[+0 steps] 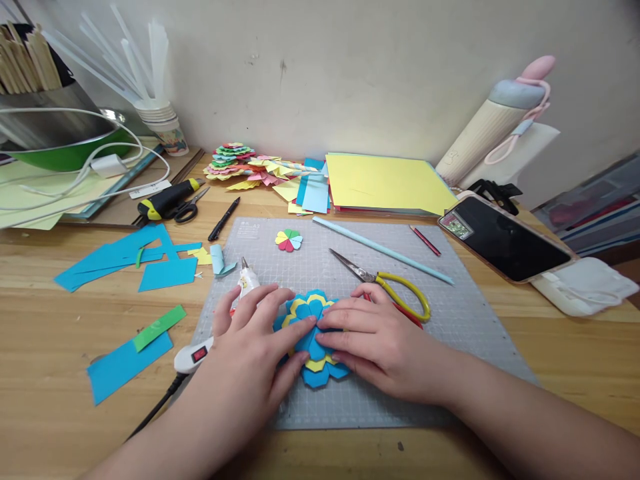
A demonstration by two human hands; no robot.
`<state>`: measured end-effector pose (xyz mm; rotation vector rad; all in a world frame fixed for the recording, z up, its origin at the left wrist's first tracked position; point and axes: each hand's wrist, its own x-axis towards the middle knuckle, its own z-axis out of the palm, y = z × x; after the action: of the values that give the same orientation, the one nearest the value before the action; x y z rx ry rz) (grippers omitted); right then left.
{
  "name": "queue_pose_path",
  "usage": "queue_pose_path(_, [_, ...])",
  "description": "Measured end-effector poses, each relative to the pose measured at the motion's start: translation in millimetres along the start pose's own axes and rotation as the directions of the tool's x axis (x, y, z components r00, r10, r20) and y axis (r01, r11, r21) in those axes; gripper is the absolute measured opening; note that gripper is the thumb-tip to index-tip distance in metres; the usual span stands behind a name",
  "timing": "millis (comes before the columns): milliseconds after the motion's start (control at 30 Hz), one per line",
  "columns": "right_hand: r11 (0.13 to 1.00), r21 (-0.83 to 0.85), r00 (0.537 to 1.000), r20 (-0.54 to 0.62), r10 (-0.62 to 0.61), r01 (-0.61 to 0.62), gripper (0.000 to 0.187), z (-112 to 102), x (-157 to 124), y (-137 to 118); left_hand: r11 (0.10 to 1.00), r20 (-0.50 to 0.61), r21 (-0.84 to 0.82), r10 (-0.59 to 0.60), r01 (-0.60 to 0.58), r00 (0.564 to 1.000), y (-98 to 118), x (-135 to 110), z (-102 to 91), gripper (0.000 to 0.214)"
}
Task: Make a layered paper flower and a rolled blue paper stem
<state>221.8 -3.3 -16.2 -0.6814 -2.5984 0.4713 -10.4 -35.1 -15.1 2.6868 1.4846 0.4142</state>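
Observation:
A blue and yellow folded paper flower [313, 320] lies on the grey cutting mat [450, 320] in front of me. My left hand [255, 340] rests flat on its left side, fingers stretched out and pressing down. My right hand [375, 333] presses its right side, fingertips meeting the left ones at the flower's middle. A white glue gun [240, 293] lies under my left hand, nozzle pointing away. Yellow-handled scissors [395, 283] lie just beyond my right hand.
A small multicoloured paper flower [289, 240], a pale blue stick [385, 250] and a red pencil [425, 240] lie on the mat. Blue paper scraps [130, 257] sit left, a yellow paper stack [385, 183] behind, a phone [505, 237] right, more folded flowers [235, 160] by the wall.

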Motion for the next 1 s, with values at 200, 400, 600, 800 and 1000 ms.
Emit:
queue_pose_path(200, [1.000, -0.014, 1.000, 0.021, -0.005, 0.005, 0.020, 0, 0, 1, 0.999, -0.008, -0.045, -0.013, 0.012, 1.000, 1, 0, -1.2, 0.025])
queue_pose_path(400, [1.000, -0.012, 0.999, 0.049, -0.003, 0.004, 0.021, -1, 0, 0, 0.998, -0.023, -0.059, -0.023, 0.021, 0.999, 0, 0, -1.2, 0.022])
queue_pose_path(600, [0.999, -0.015, 0.998, 0.053, 0.045, -0.044, 0.019, 2, -1, -4, 0.998, -0.021, -0.056, -0.035, 0.033, 0.999, 2, 1, -1.9, 0.018])
queue_pose_path(800, [0.997, -0.045, 0.998, -0.025, 0.063, -0.064, 0.016, 7, -2, -7, 0.993, -0.161, -0.029, -0.116, 0.113, 0.980, 2, 1, -13.6, 0.013])
queue_pose_path(1000, [0.996, -0.088, 0.997, -0.068, 0.025, -0.031, 0.012, 12, -2, -10, 0.970, -0.226, 0.012, -0.234, 0.243, 0.945, -12, -6, -35.0, 0.023])
